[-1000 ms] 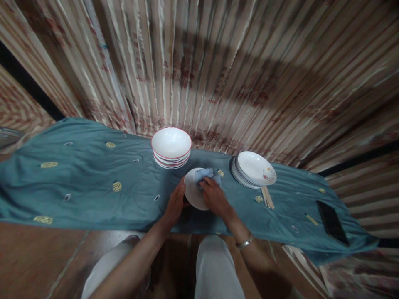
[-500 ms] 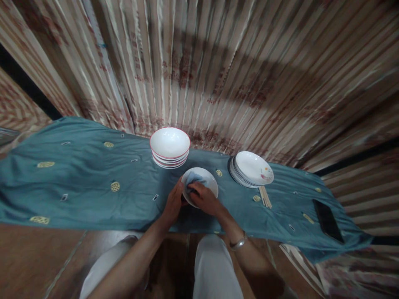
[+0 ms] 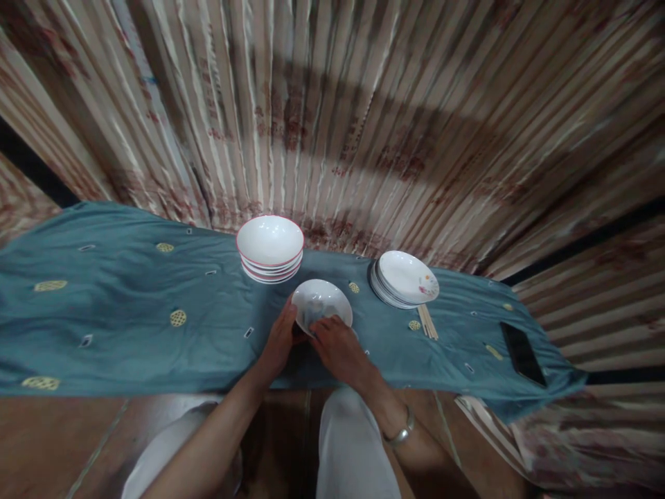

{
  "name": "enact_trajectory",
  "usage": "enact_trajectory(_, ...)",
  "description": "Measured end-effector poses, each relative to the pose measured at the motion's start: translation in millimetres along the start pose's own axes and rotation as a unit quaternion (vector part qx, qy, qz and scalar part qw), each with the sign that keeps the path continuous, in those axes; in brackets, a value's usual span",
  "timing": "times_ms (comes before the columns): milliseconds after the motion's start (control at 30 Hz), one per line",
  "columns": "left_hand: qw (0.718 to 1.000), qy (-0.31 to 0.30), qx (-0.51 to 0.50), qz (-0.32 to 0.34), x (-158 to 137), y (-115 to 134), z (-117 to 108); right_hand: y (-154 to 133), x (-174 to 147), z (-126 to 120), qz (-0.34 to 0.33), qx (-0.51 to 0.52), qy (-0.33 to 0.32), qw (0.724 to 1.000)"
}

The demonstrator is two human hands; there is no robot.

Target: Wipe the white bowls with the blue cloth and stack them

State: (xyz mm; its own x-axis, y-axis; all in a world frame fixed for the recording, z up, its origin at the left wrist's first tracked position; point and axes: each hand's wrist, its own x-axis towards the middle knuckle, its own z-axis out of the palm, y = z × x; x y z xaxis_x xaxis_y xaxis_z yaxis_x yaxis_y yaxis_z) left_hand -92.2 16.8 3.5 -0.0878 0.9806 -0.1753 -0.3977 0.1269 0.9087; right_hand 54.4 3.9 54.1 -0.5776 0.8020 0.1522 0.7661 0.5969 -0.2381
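White bowl is held near the front middle of the teal tablecloth, just nearer than a stack of red-rimmed bowls. The left hand grips its left side, while the right hand reaches inside, fingers bunched on a blurred, partly hidden grey-blue cloth.

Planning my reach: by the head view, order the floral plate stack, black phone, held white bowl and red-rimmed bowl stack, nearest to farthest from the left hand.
1. White bowl: touching the left hand.
2. Red-rimmed bowl stack: beyond both hands.
3. Floral plate stack: right, toward the curtain.
4. Black phone: far right.
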Motion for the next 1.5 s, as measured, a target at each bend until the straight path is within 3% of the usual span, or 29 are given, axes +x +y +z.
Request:
enact_trajectory(100, 0.999, -0.002, 0.031, -0.014, 0.6, -0.4, -0.5, 3.4, -0.7, -6.8, -0.020, -0.025, 0.012, 0.999)
enact_trajectory(200, 0.986, 0.001, 0.156, 0.062, 0.0, 0.0, -4.5, 10.1, -5.7, -16.0, -0.037, -0.028, 0.015, 0.999)
enact_trajectory(267, 0.947, -0.015, 0.269, 0.173, -2.4, 1.2, -7.3, 15.1, -10.1, -22.5, -0.050, -0.020, 0.009, 0.998)
enact_trajectory(333, 0.890, -0.057, 0.356, 0.280, -6.3, 2.7, -8.5, 20.2, -14.2, -28.5, -0.064, 0.001, -0.004, 0.998)
enact_trajectory(433, 0.808, -0.132, 0.424, 0.386, -11.7, 3.8, -7.1, 26.8, -18.9, -36.1, -0.059, 0.036, -0.026, 0.997)
enact_trajectory(533, 0.764, -0.166, 0.469, 0.411, -13.1, 3.9, -4.4, 31.0, -21.7, -41.4, -0.028, 0.063, -0.038, 0.997)
enact_trajectory(667, 0.755, -0.182, 0.497, 0.388, -10.4, 6.2, -1.1, 33.3, -23.5, -45.7, 0.024, 0.126, -0.015, 0.992)
enact_trajectory(800, 0.782, -0.184, 0.462, 0.375, -9.7, 10.5, 4.5, 36.8, -26.5, -48.8, 0.098, 0.283, 0.081, 0.951)
enact_trajectory(867, 0.823, -0.156, 0.429, 0.338, -11.1, 13.7, 7.5, 39.4, -29.4, -51.1, 0.145, 0.346, 0.161, 0.913)
enact_trajectory(1000, 0.919, -0.069, 0.340, 0.189, -14.8, 23.3, 9.8, 41.3, -36.1, -59.0, 0.213, 0.425, 0.311, 0.823)
enact_trajectory(1100, 0.967, -0.024, 0.234, 0.100, -15.1, 30.0, 8.7, 34.3, -37.7, -61.9, 0.215, 0.438, 0.377, 0.787)
enact_trajectory(1167, 0.987, -0.005, 0.151, 0.062, -14.6, 32.6, 8.1, 23.9, -35.8, -57.9, 0.201, 0.418, 0.395, 0.793)
enact_trajectory(1233, 0.997, 0.004, 0.066, 0.026, -14.6, 33.4, 8.4, 9.4, -31.7, -48.6, 0.179, 0.380, 0.393, 0.818)
enact_trajectory(1400, 0.997, -0.013, -0.072, -0.039, -18.3, 27.1, 8.5, -26.3, -16.8, -15.0, 0.068, 0.186, 0.318, 0.927)
enact_trajectory(1500, 0.996, -0.020, -0.074, -0.040, -18.4, 17.1, 1.8, -33.0, -7.6, 0.8, 0.008, 0.056, 0.255, 0.965)
